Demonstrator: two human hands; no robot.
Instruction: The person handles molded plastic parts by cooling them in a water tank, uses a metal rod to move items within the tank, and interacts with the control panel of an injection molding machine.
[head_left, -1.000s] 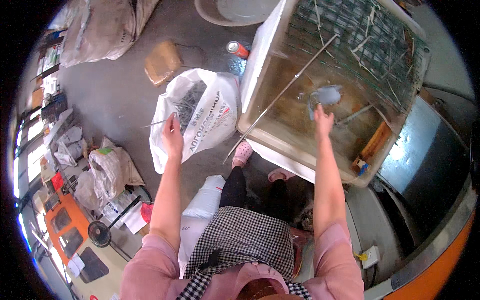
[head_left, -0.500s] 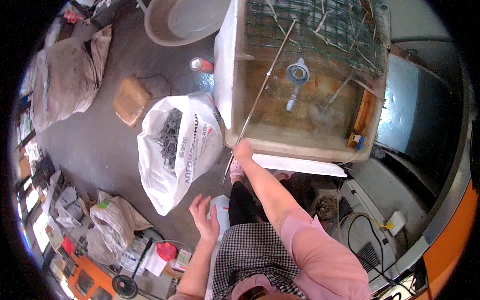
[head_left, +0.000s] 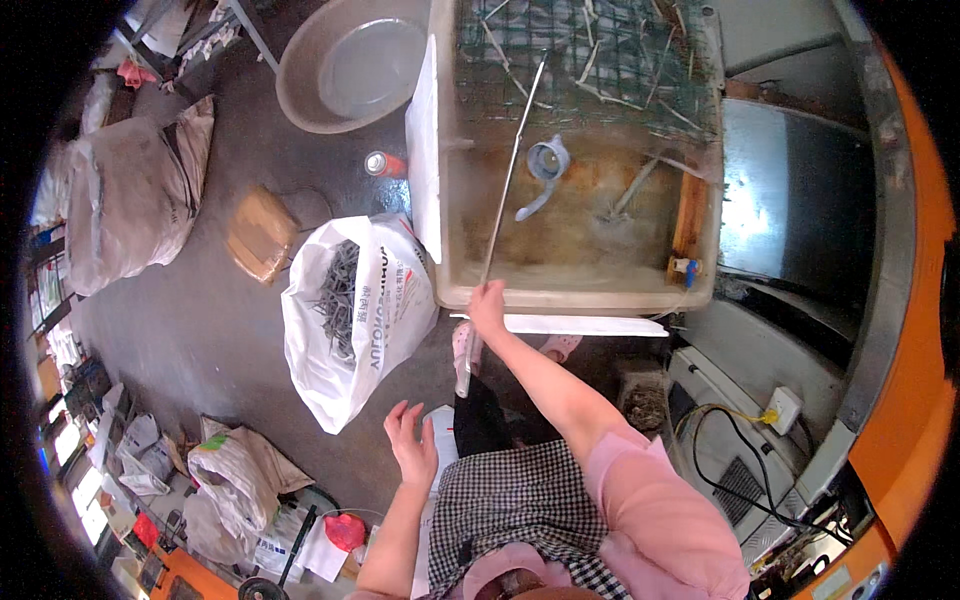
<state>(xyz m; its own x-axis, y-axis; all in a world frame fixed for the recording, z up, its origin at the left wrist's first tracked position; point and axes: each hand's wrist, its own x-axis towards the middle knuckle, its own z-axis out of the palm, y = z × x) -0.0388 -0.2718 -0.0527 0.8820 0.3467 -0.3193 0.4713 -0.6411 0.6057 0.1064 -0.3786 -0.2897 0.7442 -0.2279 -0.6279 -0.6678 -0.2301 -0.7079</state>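
My right hand is closed around a long thin metal rod at the near rim of a tub. The rod slants over the tub's left part, its far end close to a green wire mesh and its near end beside my shoe. Inside the water-filled tub, a grey-blue plastic ring with a handle lies right of the rod. My left hand hangs in the air with fingers apart and nothing in it, near a white sack of small grey parts.
A large round basin stands at the far left, with a red can below it. A taped brown package lies on the floor. White foam boards line the tub. To the right are cables and a machine.
The view has shifted, so the tub appears further left. The rod stands steeper, its near end closer to my leg. The plastic ring has turned slightly. My left hand stays open.
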